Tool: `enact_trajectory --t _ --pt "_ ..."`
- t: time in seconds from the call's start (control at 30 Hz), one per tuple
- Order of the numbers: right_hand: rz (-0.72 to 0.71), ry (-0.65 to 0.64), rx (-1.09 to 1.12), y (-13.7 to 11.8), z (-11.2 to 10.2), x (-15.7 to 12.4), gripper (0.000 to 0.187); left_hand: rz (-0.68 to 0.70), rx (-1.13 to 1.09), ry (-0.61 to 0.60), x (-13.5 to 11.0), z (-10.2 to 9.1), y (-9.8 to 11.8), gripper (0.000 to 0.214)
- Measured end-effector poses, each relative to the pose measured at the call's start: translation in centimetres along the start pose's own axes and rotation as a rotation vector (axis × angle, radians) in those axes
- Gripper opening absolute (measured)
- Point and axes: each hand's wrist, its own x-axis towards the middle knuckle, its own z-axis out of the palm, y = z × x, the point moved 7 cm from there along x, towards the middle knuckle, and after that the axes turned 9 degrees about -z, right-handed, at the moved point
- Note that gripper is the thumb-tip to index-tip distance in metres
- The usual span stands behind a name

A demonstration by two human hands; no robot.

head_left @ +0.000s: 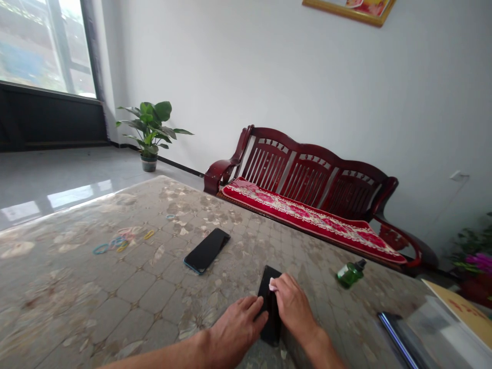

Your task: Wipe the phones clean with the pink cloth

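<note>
Right fingers (283, 285) pinching small white wad (272, 284); left fingers (261, 320) outstretched, resting on slim, black, oblong phone (271, 333).

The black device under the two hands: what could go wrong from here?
The black device could slide if pushed, since the left hand appears only to rest on it. The white wad pinched in the right hand is small, so bare skin might smudge the dark surface.
</note>
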Motion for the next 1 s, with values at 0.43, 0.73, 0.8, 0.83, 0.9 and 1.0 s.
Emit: enact_trajectory --t 0.43,0.73,0.8,0.83,0.9,1.0 --pt "0.057 0.137 -0.035 1.1 -0.5 0.2 0.029 -0.01 0.04 0.053 0.4 -0.7 -0.9 0.033" --pt "0.032 0.151 -0.017 1.0 -0.6 0.3 0.027 -0.223 0.172 0.042 1.3 1.2 1.3 0.079" --pt "0.067 0.171 -0.039 1.7 -0.6 0.7 0.027 -0.235 0.215 0.046 1.3 1.8 1.6 0.075" --pt "0.078 0.168 -0.042 1.8 -0.5 0.8 0.027 -0.248 0.226 0.042 1.4 1.9 1.6 0.068" --pt "0.075 0.142 -0.026 1.3 -0.3 0.7 0.028 -0.267 0.235 0.027 1.6 2.0 1.4 0.051" --pt "0.047 0.098 0.038 0.2 -0.1 0.2 0.028 -0.25 0.26 0.021 1.9 1.6 1.4 0.035"
